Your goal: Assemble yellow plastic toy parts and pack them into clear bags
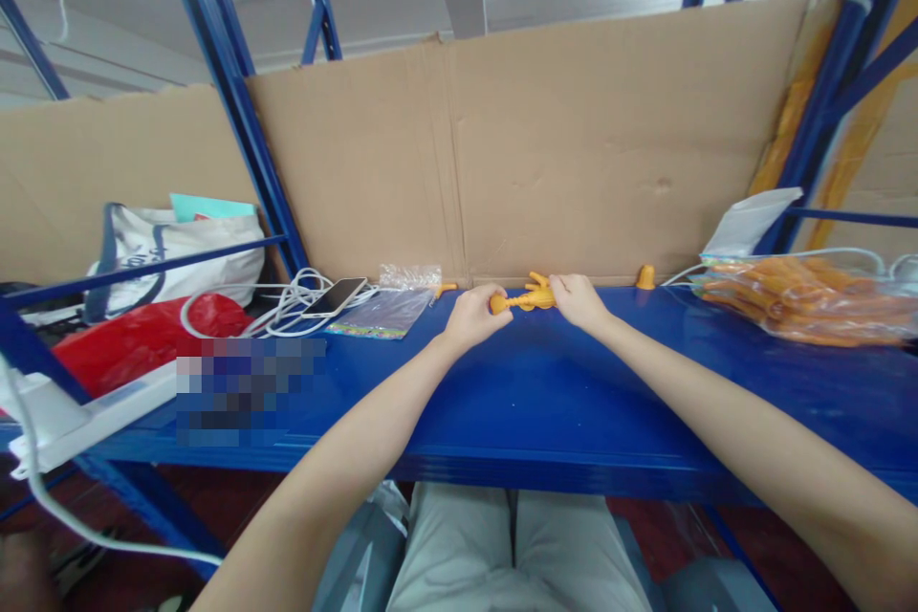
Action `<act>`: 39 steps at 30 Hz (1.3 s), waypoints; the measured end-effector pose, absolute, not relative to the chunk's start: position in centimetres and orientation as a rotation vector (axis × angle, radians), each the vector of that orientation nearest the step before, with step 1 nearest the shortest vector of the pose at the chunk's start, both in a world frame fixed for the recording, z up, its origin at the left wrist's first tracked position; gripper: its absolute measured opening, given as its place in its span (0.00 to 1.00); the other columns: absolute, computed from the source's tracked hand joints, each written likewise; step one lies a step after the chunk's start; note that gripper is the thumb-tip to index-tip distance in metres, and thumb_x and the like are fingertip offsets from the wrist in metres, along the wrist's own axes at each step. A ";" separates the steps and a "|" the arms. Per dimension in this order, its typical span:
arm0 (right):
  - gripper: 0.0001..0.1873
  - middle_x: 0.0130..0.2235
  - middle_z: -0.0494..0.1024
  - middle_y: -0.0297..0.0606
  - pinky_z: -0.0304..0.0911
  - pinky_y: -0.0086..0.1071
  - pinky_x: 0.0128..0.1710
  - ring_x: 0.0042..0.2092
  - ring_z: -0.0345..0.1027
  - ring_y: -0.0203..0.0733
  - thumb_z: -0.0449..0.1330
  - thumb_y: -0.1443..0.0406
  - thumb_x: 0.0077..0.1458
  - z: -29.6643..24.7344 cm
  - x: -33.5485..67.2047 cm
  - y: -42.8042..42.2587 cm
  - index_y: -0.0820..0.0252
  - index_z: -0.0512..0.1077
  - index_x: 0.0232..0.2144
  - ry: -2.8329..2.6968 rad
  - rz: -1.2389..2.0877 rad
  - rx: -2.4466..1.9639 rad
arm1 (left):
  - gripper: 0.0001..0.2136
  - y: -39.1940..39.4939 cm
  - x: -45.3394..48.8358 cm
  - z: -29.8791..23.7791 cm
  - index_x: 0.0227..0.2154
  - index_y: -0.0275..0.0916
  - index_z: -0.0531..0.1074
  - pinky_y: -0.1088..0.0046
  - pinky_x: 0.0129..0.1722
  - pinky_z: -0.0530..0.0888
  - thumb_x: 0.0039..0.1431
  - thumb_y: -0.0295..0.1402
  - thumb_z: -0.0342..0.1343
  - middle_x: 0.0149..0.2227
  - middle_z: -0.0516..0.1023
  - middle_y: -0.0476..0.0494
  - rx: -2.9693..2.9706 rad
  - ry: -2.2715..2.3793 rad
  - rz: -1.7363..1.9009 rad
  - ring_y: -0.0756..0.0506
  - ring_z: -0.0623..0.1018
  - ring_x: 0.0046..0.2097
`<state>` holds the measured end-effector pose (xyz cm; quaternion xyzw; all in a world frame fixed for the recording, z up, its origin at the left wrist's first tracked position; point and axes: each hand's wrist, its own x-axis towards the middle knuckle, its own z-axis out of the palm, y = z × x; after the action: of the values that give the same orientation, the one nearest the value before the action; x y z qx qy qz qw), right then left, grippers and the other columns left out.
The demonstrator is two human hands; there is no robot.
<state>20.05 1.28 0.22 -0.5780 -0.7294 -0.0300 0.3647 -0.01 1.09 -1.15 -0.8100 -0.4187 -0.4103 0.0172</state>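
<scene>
Both my hands meet at the far middle of the blue shelf (545,402), gripping one small orange plastic toy piece (527,298). My left hand (473,316) is closed round its rod-like left end. My right hand (578,299) is closed on its wider right end, where small prongs stick up. The piece lies level, just above the shelf, close to the cardboard wall (574,153). Two more small orange parts sit by the wall: one (645,277) to the right, one (445,288) to the left.
A clear bag of orange parts (803,306) lies at the right. Left of my hands lie a small plastic bag (391,311), a phone (334,296) and white cables (287,301). A red bag (136,339), a white tote (179,258) and a power strip (86,416) fill the left end.
</scene>
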 end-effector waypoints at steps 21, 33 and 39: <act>0.23 0.10 0.59 0.30 0.43 0.25 0.13 0.12 0.48 0.29 0.45 0.62 0.63 1.8 19.2 -0.2 0.63 0.67 0.19 -1.521 0.736 -1.690 | 0.12 0.7 0.3 -1.4 0.40 0.38 0.73 0.71 0.39 0.75 0.51 0.30 0.58 0.39 0.79 0.43 -2.368 -1.211 -0.982 0.44 0.79 0.40; 0.26 0.11 0.55 0.28 0.32 0.24 0.12 0.11 0.39 0.26 0.45 0.55 0.65 1.1 20.1 1.0 0.61 0.65 0.19 -1.424 1.097 -1.725 | 0.13 -0.2 0.8 -1.1 0.43 0.39 0.72 0.71 0.39 0.74 0.54 0.33 0.56 0.42 0.77 0.42 -2.362 -1.273 -0.864 0.43 0.79 0.42; 0.26 0.11 0.54 0.29 0.33 0.24 0.13 0.12 0.39 0.27 0.42 0.56 0.65 1.3 20.3 1.2 0.60 0.65 0.19 -1.431 1.161 -1.790 | 0.13 -0.5 1.0 -0.9 0.45 0.40 0.72 0.73 0.38 0.73 0.55 0.33 0.55 0.44 0.77 0.42 -2.347 -1.298 -0.786 0.43 0.78 0.43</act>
<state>20.34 1.24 1.31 -0.6684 -0.5343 0.4336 0.2826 1.00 -0.52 -0.87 -0.8271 -0.4575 -0.2772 0.1724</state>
